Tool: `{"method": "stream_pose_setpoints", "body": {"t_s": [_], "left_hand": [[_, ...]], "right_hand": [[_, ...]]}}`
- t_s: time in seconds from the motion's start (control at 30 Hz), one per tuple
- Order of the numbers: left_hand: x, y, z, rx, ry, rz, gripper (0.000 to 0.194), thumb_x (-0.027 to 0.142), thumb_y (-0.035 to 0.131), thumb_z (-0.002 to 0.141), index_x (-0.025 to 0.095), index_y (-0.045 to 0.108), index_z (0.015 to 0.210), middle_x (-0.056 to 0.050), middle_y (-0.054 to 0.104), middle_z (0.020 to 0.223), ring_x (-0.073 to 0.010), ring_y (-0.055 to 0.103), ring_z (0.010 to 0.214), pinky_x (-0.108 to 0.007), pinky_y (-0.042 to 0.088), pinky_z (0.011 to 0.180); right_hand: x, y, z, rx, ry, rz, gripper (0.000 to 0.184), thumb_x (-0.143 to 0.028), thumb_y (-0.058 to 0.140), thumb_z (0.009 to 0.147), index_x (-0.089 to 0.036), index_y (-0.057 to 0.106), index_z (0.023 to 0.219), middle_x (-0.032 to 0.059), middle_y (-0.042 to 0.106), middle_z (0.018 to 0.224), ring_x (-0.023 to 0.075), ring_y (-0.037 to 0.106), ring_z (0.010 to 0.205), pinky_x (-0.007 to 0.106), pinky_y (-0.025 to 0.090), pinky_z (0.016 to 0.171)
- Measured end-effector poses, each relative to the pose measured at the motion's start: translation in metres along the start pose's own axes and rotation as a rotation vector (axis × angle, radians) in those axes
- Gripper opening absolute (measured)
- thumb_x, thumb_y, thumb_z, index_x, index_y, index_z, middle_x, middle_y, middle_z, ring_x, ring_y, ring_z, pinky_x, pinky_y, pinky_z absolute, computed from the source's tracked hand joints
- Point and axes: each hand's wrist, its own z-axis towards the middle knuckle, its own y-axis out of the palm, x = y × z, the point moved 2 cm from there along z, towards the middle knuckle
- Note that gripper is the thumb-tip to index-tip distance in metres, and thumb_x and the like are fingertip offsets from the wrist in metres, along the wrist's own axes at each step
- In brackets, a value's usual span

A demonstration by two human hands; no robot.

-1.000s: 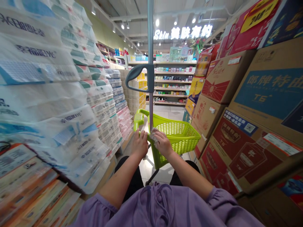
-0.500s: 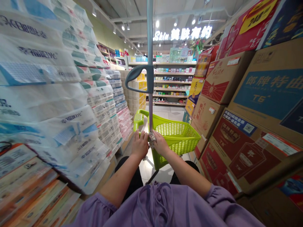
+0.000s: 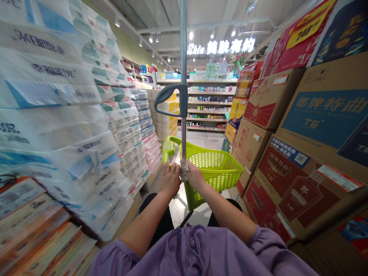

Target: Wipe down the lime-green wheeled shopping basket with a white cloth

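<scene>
A metal pole [image 3: 183,142] stands upright in front of me, with a grey loop handle [image 3: 169,100] partway up. Mottled whitish cloth [image 3: 184,170] is bunched round the pole low down. From the right, my right hand [image 3: 196,177] is closed on this cloth. My left hand [image 3: 169,179] has its fingers bent together at the cloth's left side; its thumb and grip are partly hidden. Just beyond both hands is a lime-green shopping basket [image 3: 214,163] with perforated walls. Its raised green handle [image 3: 168,147] comes close to my left fingertips.
Plastic-wrapped paper packs [image 3: 54,115] are piled high on the left, with orange-edged packs [image 3: 37,226] lower down. Cardboard cartons [image 3: 322,111] form a wall on the right. Stocked shelves [image 3: 209,103] cross the aisle's far end, beyond a pale tiled floor [image 3: 201,135].
The view has tilted slightly, so the pole handle and basket sit a little lower. Both hands stay at the cloth with only small finger shifts.
</scene>
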Motion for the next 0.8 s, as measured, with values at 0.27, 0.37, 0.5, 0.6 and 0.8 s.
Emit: {"method": "stream_pose_setpoints", "body": {"t_s": [0.27, 0.37, 0.5, 0.6, 0.8], "left_hand": [[0.001, 0.0, -0.003, -0.007, -0.001, -0.028, 0.053, 0.018, 0.053, 0.081, 0.014, 0.046, 0.134, -0.013, 0.048, 0.14, -0.0347, 0.021, 0.142, -0.053, 0.019, 0.117], [-0.001, 0.0, -0.003, 0.004, 0.01, -0.025, 0.051, 0.018, 0.052, 0.081, 0.013, 0.048, 0.132, -0.014, 0.048, 0.139, -0.0344, 0.021, 0.142, -0.053, 0.02, 0.117], [-0.003, -0.001, -0.003, 0.016, 0.019, -0.008, 0.053, 0.017, 0.051, 0.082, 0.012, 0.047, 0.134, -0.013, 0.05, 0.137, -0.0355, 0.021, 0.142, -0.054, 0.022, 0.116], [-0.003, -0.001, -0.003, 0.018, 0.017, 0.002, 0.056, 0.016, 0.05, 0.082, 0.014, 0.046, 0.137, -0.012, 0.049, 0.139, -0.0357, 0.021, 0.142, -0.054, 0.022, 0.116], [-0.002, 0.001, -0.003, -0.015, -0.015, -0.004, 0.055, 0.017, 0.049, 0.083, 0.016, 0.046, 0.138, -0.01, 0.05, 0.139, -0.0341, 0.02, 0.143, -0.053, 0.019, 0.118]], "right_hand": [[-0.001, 0.003, -0.005, -0.031, -0.033, -0.166, 0.058, -0.008, 0.044, 0.083, -0.01, 0.041, 0.141, 0.0185, 0.049, 0.14, 0.0261, 0.046, 0.13, 0.043, 0.039, 0.109], [0.005, 0.007, -0.013, -0.088, -0.009, -0.238, 0.059, -0.009, 0.049, 0.081, -0.008, 0.044, 0.139, 0.0204, 0.049, 0.139, 0.0267, 0.045, 0.131, 0.044, 0.036, 0.111], [0.007, 0.007, -0.013, -0.126, 0.012, -0.283, 0.055, -0.012, 0.055, 0.079, -0.01, 0.049, 0.134, 0.0191, 0.054, 0.134, 0.0264, 0.048, 0.127, 0.042, 0.035, 0.11], [0.008, 0.006, -0.012, -0.101, 0.027, -0.284, 0.053, -0.012, 0.053, 0.08, -0.014, 0.05, 0.133, 0.0167, 0.055, 0.133, 0.0256, 0.048, 0.126, 0.042, 0.035, 0.109], [-0.002, 0.012, -0.012, -0.033, 0.051, -0.205, 0.043, -0.008, 0.045, 0.082, -0.014, 0.055, 0.124, 0.0141, 0.06, 0.121, 0.0233, 0.051, 0.117, 0.041, 0.038, 0.106]]}}
